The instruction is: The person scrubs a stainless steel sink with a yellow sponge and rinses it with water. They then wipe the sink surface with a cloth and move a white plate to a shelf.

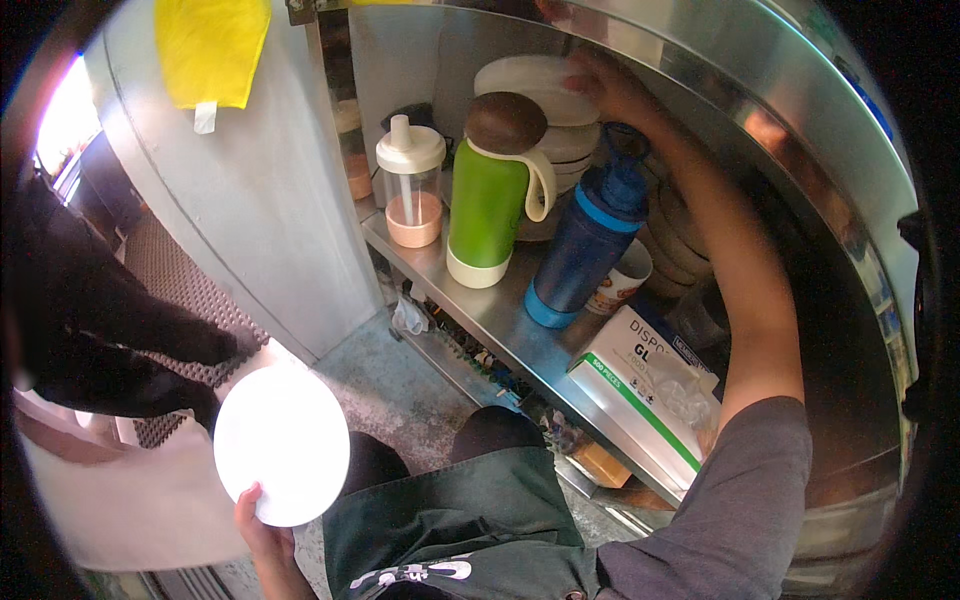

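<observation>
A round white plate (281, 446) is in my left hand (266, 529), with the thumb over its near rim and the fingers behind it. My right arm reaches deep into a stainless steel shelf, past the bottles. At the back, my right hand (596, 79) meets the rim of the top white plate (517, 79) on a stack of white dishes (574, 142). The hand is blurred and shaded, so its grip on that plate is unclear. A green bottle (487, 199) with a brown lid partly covers the stack. Beside it leans a dark blue bottle (589, 240).
A straw tumbler (411, 184) stands at the shelf's (480, 315) left end. Near my right arm are a printed mug (622, 277), a disposable glove box (637, 390) and more stacked dishes (675, 240). A yellow cloth (214, 52) hangs at upper left. Another person's dark-clothed legs (112, 322) are at left.
</observation>
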The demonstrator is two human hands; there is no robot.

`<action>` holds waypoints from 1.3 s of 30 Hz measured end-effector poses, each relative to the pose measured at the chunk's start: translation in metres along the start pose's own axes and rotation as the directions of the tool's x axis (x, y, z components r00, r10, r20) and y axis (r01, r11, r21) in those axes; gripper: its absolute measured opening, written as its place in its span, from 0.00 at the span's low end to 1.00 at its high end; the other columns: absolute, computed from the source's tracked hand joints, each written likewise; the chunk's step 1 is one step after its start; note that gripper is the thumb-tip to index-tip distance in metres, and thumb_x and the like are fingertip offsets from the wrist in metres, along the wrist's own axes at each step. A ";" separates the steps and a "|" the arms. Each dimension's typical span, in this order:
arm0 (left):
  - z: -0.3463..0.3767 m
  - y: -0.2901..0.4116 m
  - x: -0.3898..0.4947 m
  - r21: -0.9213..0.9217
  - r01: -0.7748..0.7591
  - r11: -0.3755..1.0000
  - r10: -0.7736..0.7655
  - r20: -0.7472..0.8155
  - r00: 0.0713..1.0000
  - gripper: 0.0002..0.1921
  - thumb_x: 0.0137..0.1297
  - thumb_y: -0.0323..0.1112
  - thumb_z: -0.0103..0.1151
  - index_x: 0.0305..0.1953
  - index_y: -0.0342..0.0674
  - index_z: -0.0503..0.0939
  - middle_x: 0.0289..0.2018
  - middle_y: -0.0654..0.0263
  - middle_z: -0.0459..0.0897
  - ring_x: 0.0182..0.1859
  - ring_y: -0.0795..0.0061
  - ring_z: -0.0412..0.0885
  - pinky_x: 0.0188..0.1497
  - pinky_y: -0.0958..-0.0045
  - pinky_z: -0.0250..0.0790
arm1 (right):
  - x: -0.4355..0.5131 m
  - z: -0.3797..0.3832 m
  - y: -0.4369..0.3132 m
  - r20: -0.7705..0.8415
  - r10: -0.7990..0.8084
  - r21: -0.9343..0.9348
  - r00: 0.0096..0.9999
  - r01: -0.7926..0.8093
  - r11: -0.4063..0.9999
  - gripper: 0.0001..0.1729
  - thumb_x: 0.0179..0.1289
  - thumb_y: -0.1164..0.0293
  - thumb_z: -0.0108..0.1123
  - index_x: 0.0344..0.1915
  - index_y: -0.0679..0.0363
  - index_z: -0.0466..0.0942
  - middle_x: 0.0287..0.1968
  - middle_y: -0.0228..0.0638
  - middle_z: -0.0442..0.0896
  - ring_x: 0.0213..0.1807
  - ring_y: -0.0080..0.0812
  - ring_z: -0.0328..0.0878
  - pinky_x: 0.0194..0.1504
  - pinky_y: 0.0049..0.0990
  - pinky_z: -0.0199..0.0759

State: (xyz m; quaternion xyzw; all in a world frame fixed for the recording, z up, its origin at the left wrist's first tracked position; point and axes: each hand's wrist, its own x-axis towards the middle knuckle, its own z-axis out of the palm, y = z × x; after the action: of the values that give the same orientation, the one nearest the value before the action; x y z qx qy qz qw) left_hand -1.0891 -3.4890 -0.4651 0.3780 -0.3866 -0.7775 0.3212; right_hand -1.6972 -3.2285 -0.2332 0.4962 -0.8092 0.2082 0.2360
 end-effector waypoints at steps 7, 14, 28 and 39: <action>0.008 -0.004 -0.002 -0.055 -0.040 0.998 0.041 0.016 0.999 0.36 0.55 0.36 0.53 0.63 0.23 0.57 0.53 0.48 0.72 0.55 0.57 0.74 0.57 0.63 0.70 | -0.028 -0.052 0.026 -0.179 0.220 -0.089 0.959 -0.238 0.967 0.26 0.61 0.56 0.62 0.50 0.64 0.75 0.45 0.49 0.80 0.49 0.45 0.78 0.51 0.38 0.71; 0.019 -0.009 -0.013 -0.035 -0.054 0.998 0.051 -0.080 0.995 0.35 0.56 0.36 0.53 0.63 0.23 0.58 0.54 0.48 0.73 0.56 0.56 0.75 0.59 0.62 0.69 | -0.015 -0.015 0.082 -0.135 0.257 -0.395 0.957 -0.290 0.872 0.24 0.59 0.58 0.64 0.48 0.64 0.76 0.45 0.49 0.81 0.49 0.45 0.78 0.51 0.38 0.71; 0.009 -0.011 -0.048 0.004 -0.083 0.997 0.083 -0.183 0.980 0.35 0.58 0.38 0.52 0.63 0.25 0.58 0.54 0.47 0.73 0.56 0.55 0.76 0.57 0.61 0.72 | 0.003 0.025 0.138 0.146 0.282 -0.505 0.948 -0.174 0.845 0.21 0.56 0.59 0.66 0.43 0.63 0.79 0.45 0.47 0.82 0.48 0.45 0.79 0.50 0.38 0.71; -0.004 -0.007 -0.025 -0.058 -0.083 0.995 0.077 -0.094 0.993 0.28 0.58 0.34 0.51 0.58 0.23 0.63 0.47 0.50 0.77 0.49 0.61 0.80 0.49 0.66 0.76 | -0.010 0.004 -0.042 0.705 0.090 -0.252 0.704 0.129 0.959 0.18 0.54 0.66 0.66 0.45 0.60 0.82 0.45 0.42 0.83 0.46 0.38 0.81 0.48 0.36 0.73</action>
State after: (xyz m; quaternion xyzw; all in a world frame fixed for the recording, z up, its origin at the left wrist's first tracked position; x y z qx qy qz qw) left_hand -1.0749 -3.4669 -0.4645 0.3872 -0.3623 -0.7574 0.3809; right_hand -1.6559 -3.2410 -0.2378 0.5075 -0.8531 -0.1192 -0.0230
